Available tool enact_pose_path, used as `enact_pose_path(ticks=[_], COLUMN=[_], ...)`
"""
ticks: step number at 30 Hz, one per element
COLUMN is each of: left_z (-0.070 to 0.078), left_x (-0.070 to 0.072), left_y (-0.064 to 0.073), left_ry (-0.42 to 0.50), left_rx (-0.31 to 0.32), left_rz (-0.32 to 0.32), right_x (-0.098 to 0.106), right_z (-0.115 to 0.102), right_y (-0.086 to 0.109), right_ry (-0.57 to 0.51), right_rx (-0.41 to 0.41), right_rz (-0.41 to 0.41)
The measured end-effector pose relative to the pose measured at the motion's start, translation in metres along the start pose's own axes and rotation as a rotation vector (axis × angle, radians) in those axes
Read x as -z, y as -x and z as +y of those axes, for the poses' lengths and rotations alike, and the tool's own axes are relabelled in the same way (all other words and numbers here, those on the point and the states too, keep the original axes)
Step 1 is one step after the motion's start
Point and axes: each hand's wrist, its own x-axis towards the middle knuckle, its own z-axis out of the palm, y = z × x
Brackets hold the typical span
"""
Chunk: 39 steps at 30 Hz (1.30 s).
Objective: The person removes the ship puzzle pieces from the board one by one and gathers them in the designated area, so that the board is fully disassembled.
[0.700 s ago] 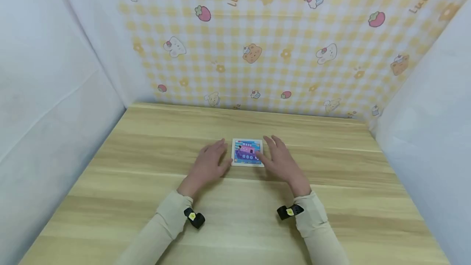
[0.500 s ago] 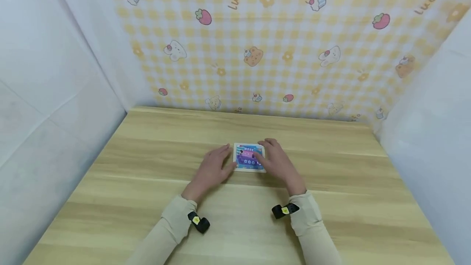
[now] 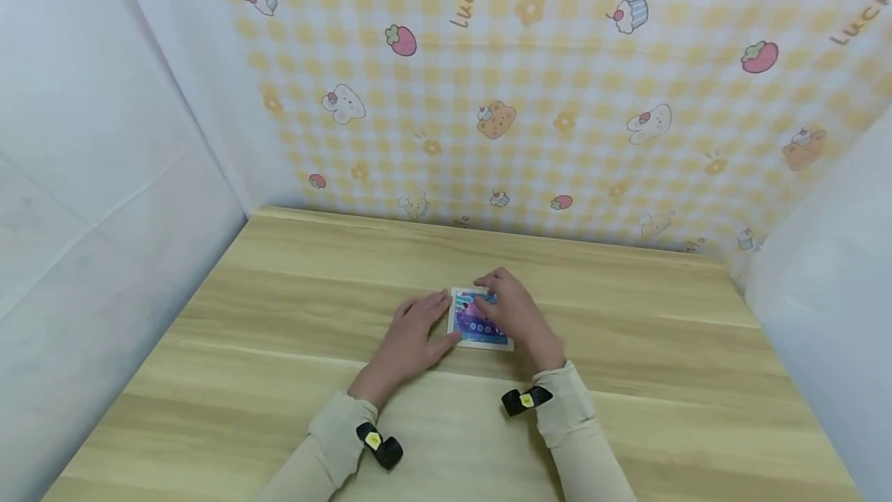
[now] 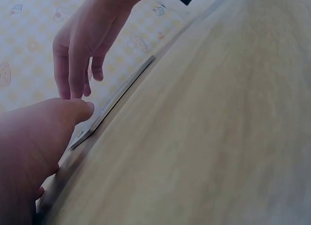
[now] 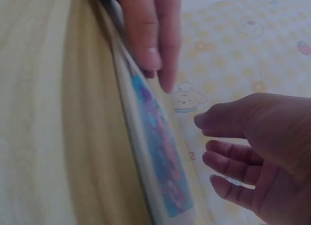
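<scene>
A small flat square board (image 3: 481,334) with a pale frame and a printed purple ship on blue lies on the table. My left hand (image 3: 411,338) is at its left side, fingers fairly straight at the upper left corner and thumb at the lower left. Over the right part hovers my right hand (image 3: 517,316), covering the upper right corner. In the right wrist view the right hand (image 5: 262,147) has loosely bent fingers with nothing between them, apart from the board's picture (image 5: 160,152). The left wrist view shows the board's thin edge (image 4: 121,95) beyond my left thumb (image 4: 80,110).
The wood-grain table (image 3: 334,285) ends at a yellow checked cloth (image 3: 446,161) with printed cakes and strawberries. White sheets stand on the left (image 3: 104,200) and right (image 3: 822,254). Black wrist straps (image 3: 527,401) sit on both beige sleeves.
My right hand has moved left, further over the board's upper right part. My left fingers have come to its left edge. The head view has shifted and tilted slightly.
</scene>
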Motion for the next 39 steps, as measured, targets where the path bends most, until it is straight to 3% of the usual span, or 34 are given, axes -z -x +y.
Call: enact_pose_path(ticks=[12, 20, 29, 39], left_z=[-0.001, -0.006, -0.01, -0.015], left_x=[-0.007, -0.009, -0.005, -0.011], left_y=[0.002, -0.005, -0.02, -0.019], left_ry=[-0.088, -0.099, -0.121, -0.123], left_rx=[-0.013, -0.013, -0.045, -0.027], left_rz=[0.001, -0.016, -0.024, -0.052], right_x=[-0.022, -0.022, -0.015, -0.023], right_z=[0.007, 0.011, 0.016, 0.02], right_y=[-0.006, -0.013, -0.026, -0.026], right_ry=[0.101, 0.091, 0.061, 0.083], right_rx=[0.045, 0.049, -0.017, -0.015], right_rz=[-0.032, -0.041, -0.02, -0.031])
